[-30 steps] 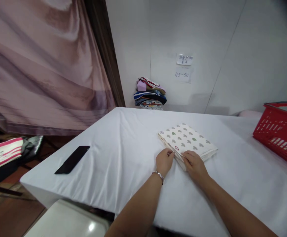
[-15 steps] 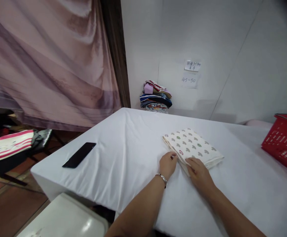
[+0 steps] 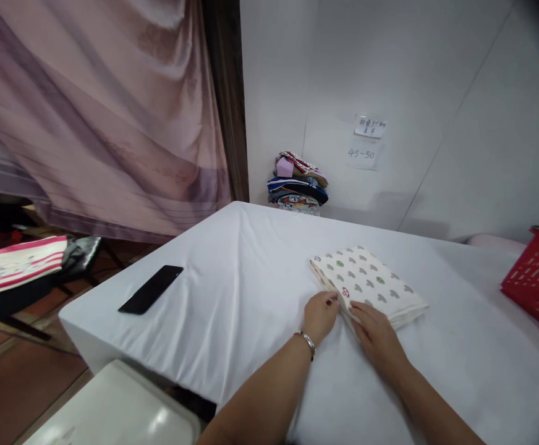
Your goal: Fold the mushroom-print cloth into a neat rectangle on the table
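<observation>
A folded white cloth (image 3: 371, 281) printed with grey shapes and a few green and red motifs lies flat on the white-covered table (image 3: 195, 346). My left hand (image 3: 319, 316), with a bracelet at the wrist, pinches the cloth's left edge near its close corner. At that same corner, my right hand (image 3: 377, 337) grips the near edge, fingers on top and the thumb lower down. Layers of the fold show along the left side. The fingertips of both hands are partly hidden.
A black phone (image 3: 151, 290) rests on the table's left part. A red basket (image 3: 538, 278) stands at the right edge. Behind the table is a stack of folded fabrics (image 3: 298, 185) against the wall. A white stool (image 3: 112, 408) sits at front left, and a pink curtain (image 3: 112, 111) hangs behind.
The view has shifted slightly, so everything sits a little differently in it. Both hands stay at the cloth's near corner, and the cloth keeps its folded shape.
</observation>
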Available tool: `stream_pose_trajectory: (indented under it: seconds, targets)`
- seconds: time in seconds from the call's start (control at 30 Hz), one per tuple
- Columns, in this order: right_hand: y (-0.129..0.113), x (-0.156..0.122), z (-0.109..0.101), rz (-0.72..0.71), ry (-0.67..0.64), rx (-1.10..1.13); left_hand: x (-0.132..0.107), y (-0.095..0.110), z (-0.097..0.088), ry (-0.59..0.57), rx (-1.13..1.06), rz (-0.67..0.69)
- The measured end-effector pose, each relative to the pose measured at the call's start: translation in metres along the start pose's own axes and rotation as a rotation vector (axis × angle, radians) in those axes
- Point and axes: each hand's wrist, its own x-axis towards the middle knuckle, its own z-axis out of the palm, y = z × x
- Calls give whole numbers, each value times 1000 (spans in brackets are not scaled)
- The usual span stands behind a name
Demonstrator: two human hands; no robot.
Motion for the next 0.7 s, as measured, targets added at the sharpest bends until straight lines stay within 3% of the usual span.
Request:
stream_pose_trajectory:
  seconds: [0.23, 0.43, 0.7]
  targets:
    - [5, -5, 4, -4, -57, -33, 3, -3, -1, 11, -36, -53]
    - [7, -7, 6, -5, -43, -24, 14, -8, -2, 17, -288, -120]
    - [6, -6, 6, -18, -34, -6, 57, 0, 0, 141, -526, -467]
